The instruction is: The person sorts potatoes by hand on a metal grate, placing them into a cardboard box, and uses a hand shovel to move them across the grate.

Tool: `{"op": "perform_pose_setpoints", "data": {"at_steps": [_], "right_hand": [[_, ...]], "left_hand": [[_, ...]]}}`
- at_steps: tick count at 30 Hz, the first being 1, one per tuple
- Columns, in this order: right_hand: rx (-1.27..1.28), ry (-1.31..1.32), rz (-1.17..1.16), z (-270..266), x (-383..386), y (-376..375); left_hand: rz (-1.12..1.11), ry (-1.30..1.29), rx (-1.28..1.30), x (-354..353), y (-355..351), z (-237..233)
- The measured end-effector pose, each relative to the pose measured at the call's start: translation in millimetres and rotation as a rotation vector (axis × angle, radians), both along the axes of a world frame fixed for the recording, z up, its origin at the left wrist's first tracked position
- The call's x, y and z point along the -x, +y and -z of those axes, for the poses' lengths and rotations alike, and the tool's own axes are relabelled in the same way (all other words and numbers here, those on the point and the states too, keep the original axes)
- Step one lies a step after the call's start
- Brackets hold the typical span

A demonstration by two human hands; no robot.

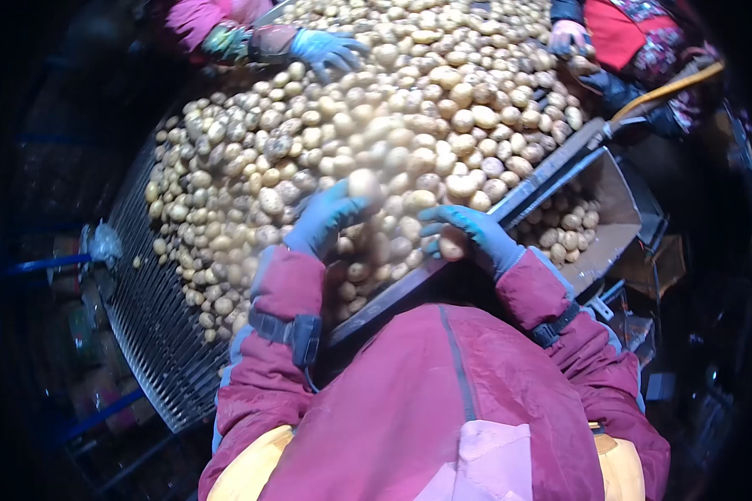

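Observation:
Gloved in blue, my left hand [326, 219] is over the near part of a large heap of potatoes [267, 200]. Its fingers curl round a pale potato [363, 185], which is slightly blurred. My right hand [476, 232], in a matching glove, is beside the metal rim [418, 280] of the sorting table. Between its thumb and fingers sits another potato [451, 247], partly hidden by the glove. Loose potatoes lie between and beyond my two hands.
A slatted metal grate [154, 334] slopes down on the left. At the right, a box [614, 213] holds more potatoes beyond the rim. Across the heap are another person's blue-gloved hand [326, 52] and, at upper right, a second person's gloved hand [568, 37].

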State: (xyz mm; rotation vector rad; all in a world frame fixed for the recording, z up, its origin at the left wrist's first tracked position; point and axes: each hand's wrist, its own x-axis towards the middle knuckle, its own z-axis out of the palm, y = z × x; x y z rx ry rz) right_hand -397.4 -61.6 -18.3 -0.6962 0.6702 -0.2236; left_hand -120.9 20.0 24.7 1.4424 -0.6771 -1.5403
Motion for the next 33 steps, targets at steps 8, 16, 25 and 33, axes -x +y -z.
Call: {"op": "perform_pose_setpoints", "data": {"at_steps": [8,16,25,33], "right_hand": [[0.198,0.287,-0.116,-27.8,38.7,13.4],[0.123,0.186,0.216,-11.9,149.8,9.7],[0.020,0.131,0.379,15.0,268.3,-43.3],[-0.209,-0.319,0.374,24.1,198.3,-15.4]], "left_hand": [[0.662,-0.934,0.035,134.4,-2.2,-14.6],[0.469,-0.426,0.079,156.1,20.3,27.2],[0.136,-0.533,-0.024,124.2,69.4,32.3],[-0.056,-0.665,0.010,81.2,119.3,57.1]]}}
